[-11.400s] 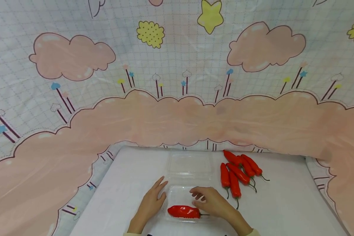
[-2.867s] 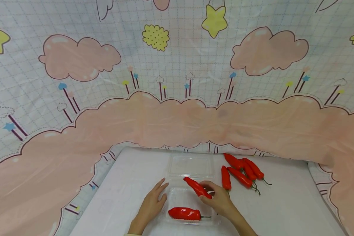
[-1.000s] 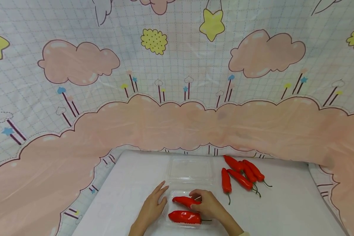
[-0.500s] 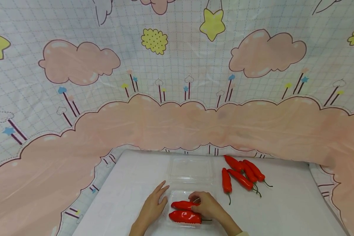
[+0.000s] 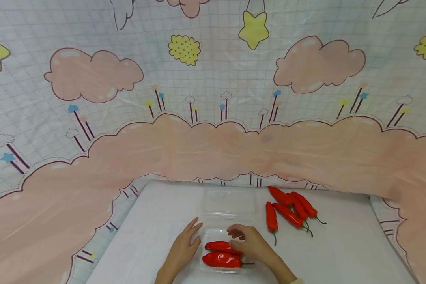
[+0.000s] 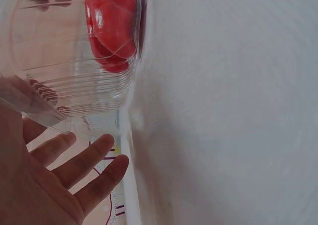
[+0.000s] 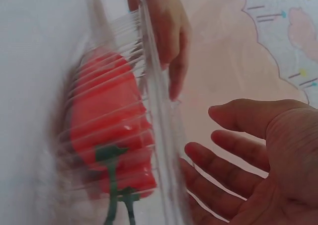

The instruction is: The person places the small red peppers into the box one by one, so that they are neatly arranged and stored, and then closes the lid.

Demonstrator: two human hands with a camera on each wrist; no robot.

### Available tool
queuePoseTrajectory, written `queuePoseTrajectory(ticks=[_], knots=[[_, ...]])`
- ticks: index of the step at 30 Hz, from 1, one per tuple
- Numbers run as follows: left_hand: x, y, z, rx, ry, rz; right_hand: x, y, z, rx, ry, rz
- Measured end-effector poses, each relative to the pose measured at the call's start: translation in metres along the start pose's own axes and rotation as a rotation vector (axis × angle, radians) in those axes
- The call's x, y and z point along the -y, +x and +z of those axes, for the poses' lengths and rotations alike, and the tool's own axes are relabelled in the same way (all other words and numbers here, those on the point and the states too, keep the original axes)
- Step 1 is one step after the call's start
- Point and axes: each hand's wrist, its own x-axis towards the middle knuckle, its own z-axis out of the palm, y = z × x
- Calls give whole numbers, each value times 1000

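Note:
Two red chili peppers lie side by side in the base of a clear plastic clamshell box (image 5: pixel 213 234). The front chili pepper (image 5: pixel 221 260) shows whole, its green stem to the right. Behind it, the second chili pepper (image 5: pixel 218 246) is partly covered by my right hand (image 5: pixel 253 244), which hovers over its stem end with fingers loosely bent and nothing between them. In the right wrist view, those fingers (image 7: pixel 223 170) are apart from the peppers. My left hand (image 5: pixel 181 248) stays at the box's left side, its spread fingers (image 6: pixel 84 165) beside the clear wall.
The box's lid (image 5: pixel 228 203) lies folded back flat on the white table (image 5: pixel 156 221). Several more red chili peppers (image 5: pixel 289 215) are grouped at the back right. A patterned cloth (image 5: pixel 213 146) hangs behind the table.
My right hand has brought a second chili pepper from the pile into the box, set it behind the first and let go of it. My left hand has stayed at the box's side.

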Motion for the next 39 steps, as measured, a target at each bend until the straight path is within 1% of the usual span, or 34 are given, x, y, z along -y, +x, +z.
queuePoseTrajectory(ticks=[1,2,7,14,22,29,34,37,39], knots=[[0,0,0,1,2,-2,1,-1,-1,0,-13,-19],[0,0,0,7,-4,-13,2,-2,-3,2,-19,-24],[0,1,-1,18,-5,-23,8,-8,-10,-6,-41,-55],[1,-1,0,11,-11,-28,15,-15,-19,-46,-61,-56],[1,0,1,11,-9,-29,5,-18,-27,-100,-72,-68],[0,-1,0,18,-6,-31,2,-21,-37,-150,-60,-53],[0,0,0,17,-1,-33,0,-24,-46,-201,-69,-62],[0,1,0,19,-3,-34,-3,-25,-49,-225,-67,-52],[0,1,0,19,-3,-33,-6,-26,-51,-238,-53,-31]])
